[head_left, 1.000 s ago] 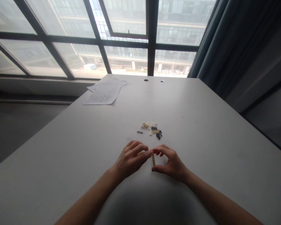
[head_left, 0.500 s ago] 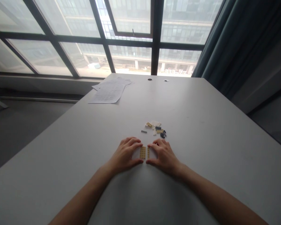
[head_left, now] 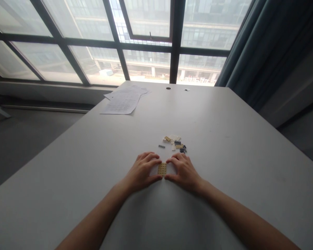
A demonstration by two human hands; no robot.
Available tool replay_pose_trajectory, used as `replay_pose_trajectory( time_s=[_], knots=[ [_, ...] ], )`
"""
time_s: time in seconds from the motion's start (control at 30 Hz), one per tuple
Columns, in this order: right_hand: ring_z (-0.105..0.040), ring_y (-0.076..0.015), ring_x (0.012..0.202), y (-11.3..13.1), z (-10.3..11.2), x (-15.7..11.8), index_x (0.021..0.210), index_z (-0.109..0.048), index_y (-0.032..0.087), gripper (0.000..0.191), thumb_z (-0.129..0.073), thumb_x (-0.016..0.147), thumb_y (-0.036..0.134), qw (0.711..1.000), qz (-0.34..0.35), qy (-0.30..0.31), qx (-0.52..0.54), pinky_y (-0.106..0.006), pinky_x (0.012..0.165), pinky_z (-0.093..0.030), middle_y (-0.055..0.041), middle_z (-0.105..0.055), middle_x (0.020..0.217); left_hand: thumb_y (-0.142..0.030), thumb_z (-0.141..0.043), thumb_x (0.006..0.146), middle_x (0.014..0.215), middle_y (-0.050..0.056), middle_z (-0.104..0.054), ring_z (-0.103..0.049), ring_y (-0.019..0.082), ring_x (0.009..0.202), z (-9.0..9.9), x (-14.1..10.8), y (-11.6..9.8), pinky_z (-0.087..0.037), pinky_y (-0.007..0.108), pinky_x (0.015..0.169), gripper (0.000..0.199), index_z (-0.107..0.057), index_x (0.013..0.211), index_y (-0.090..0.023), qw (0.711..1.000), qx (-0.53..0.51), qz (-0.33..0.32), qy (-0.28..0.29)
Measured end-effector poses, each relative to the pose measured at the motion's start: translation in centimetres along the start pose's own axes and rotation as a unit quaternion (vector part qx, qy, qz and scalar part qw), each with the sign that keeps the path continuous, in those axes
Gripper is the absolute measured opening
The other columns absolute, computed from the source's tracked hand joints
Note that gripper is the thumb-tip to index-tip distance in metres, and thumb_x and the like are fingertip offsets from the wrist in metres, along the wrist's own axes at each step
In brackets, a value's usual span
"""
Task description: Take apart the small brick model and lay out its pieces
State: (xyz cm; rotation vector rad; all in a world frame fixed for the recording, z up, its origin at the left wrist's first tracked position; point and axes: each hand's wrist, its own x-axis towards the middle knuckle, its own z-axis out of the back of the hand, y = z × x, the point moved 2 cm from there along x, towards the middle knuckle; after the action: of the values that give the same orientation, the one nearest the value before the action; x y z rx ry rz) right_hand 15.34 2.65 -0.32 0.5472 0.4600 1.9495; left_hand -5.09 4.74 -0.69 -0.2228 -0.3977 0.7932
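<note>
My left hand (head_left: 143, 173) pinches a tan studded building plate (head_left: 160, 169) between thumb and fingers at its top and bottom ends. My right hand (head_left: 184, 172) grips a narrower tan building plate (head_left: 165, 169) in the same manner. The two plates lie side by side on the table and look as if they touch along their long edges. Beyond my fingers, a thin grey strip piece (head_left: 161, 146) lies by itself. Just right of it is a loose pile with white pieces (head_left: 175, 138), tan pieces (head_left: 167, 139) and dark pieces (head_left: 183, 150).
The white table (head_left: 101, 152) stretches away to a large window (head_left: 146, 47). Printed sheets of paper (head_left: 123, 102) lie at its far left, and two round cable holes, one dark (head_left: 168, 88), sit near the far edge. A dark curtain (head_left: 240, 59) hangs at right.
The gap between the two tan plates has closed as my hands came together. The whole view has shifted slightly.
</note>
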Motion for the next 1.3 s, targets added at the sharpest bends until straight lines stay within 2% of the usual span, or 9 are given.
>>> replay_pose_trajectory(
  time_s=[1.1,1.3],
  knots=[
    [-0.047,-0.0252,0.108,0.05,-0.25,-0.01,0.113,-0.064,0.025,0.047,-0.076,0.071,0.043,1.000,0.012,-0.015,0.001,-0.041,0.096,-0.036,-0.0065,-0.057,0.110,-0.049,-0.063,0.080,0.122,0.007,-0.057,-0.044,0.029,0.120,0.26,0.19,-0.42,-0.033,0.046,0.101,0.041,-0.061,0.115,-0.029,1.000,0.000,0.002,0.009],
    [-0.049,-0.0243,0.110,-0.24,0.25,-0.50,0.119,-0.060,0.022,0.045,-0.072,0.078,0.037,0.998,0.008,-0.026,0.049,-0.041,0.098,-0.038,-0.0078,-0.057,0.113,-0.053,-0.065,0.077,0.123,0.009,-0.057,-0.047,0.028,0.118,0.44,0.25,-0.10,-0.036,0.045,0.101,0.056,-0.054,0.125,-0.025,1.000,-0.026,0.012,0.003]
  ],
)
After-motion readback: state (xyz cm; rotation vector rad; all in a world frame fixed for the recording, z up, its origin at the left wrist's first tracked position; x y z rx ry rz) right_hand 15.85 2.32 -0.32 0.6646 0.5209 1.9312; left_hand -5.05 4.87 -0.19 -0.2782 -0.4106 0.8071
